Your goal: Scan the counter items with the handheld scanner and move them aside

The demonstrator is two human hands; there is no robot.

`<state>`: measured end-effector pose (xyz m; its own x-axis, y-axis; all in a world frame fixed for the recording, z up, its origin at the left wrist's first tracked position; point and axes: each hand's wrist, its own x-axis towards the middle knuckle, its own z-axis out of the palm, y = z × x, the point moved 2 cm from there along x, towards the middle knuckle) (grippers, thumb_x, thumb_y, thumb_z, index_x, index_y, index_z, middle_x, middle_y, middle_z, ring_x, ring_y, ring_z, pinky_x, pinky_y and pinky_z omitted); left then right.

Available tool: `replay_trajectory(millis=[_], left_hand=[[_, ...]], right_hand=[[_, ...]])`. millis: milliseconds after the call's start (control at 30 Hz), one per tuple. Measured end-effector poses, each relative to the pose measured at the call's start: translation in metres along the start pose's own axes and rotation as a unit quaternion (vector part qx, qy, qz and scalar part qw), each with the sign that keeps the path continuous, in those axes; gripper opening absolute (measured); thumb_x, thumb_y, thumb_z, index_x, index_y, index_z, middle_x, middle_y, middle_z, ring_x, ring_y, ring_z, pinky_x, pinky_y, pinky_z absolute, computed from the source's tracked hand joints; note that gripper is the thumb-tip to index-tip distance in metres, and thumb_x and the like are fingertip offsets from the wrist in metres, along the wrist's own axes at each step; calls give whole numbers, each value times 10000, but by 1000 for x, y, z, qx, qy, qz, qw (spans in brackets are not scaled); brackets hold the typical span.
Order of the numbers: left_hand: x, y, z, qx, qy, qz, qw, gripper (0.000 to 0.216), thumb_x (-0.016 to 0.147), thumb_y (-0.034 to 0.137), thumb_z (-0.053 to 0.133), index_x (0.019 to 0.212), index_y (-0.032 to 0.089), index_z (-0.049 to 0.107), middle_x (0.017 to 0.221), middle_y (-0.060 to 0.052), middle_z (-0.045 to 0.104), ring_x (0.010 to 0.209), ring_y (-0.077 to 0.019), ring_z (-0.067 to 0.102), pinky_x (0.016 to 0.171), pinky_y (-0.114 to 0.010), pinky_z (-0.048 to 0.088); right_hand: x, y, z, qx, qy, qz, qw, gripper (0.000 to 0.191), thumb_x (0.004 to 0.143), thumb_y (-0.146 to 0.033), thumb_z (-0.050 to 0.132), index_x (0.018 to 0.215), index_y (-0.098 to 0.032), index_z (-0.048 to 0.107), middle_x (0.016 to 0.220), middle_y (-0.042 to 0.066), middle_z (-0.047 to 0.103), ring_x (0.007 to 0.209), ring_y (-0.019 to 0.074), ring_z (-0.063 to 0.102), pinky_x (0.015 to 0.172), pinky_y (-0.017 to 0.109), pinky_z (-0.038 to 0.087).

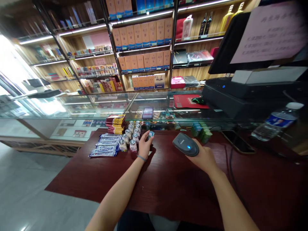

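My right hand (203, 158) is wrapped round a dark barcode scanner (185, 144) with a lit blue light, held above the brown table. Between the fingers of my left hand (145, 144) is a small container (150, 134) with a bluish-green top; its kind is too small to make out. Just left of that hand stand rows of small jars (133, 146) with silvery lids. Beyond them lie blue-and-white packets (104, 150) in overlapping rows and a stack of red-and-yellow packets (115, 123). Several green and blue cylinders (204, 134) stand beyond my right hand.
A phone (238, 142) and a water bottle (274, 123) are at the right, near a monitor (231, 45) and dark cables. Along the table's far side runs a glass display counter (101, 104). A red mat (184, 101) with a mouse (198, 100) lies on it.
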<state>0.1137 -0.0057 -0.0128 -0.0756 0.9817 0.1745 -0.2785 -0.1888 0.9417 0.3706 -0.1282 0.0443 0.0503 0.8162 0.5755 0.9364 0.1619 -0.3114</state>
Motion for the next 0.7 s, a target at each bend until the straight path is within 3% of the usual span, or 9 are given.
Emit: replay_trajectory(millis=[267, 533, 700], left_hand=[[3, -9, 5, 111, 74, 107, 985, 414, 804, 218, 744, 1193, 214, 601, 1201, -97, 674, 1199, -217, 621, 1119, -405, 416], [27, -18, 15, 124, 167, 59, 976, 366, 813, 161, 720, 1131, 226, 549, 1234, -110, 656, 1272, -223, 577, 1153, -450, 367], [40, -26, 18, 148, 197, 74, 966, 328, 816, 136, 708, 1095, 223, 560, 1175, -104, 682, 1207, -212, 627, 1102, -412, 416]], right_hand=[[-1, 14, -3, 25, 38, 37, 998, 422, 756, -424, 645, 1154, -285, 616, 710, 13, 741, 667, 299, 738, 564, 306, 470], [-1, 22, -1, 58, 34, 57, 996, 442, 726, -436, 661, 1141, -286, 626, 741, 18, 754, 700, 306, 746, 570, 311, 499], [-2, 17, -7, 95, 44, 82, 991, 442, 729, -422, 658, 1150, -292, 616, 754, 15, 756, 727, 298, 750, 575, 303, 499]])
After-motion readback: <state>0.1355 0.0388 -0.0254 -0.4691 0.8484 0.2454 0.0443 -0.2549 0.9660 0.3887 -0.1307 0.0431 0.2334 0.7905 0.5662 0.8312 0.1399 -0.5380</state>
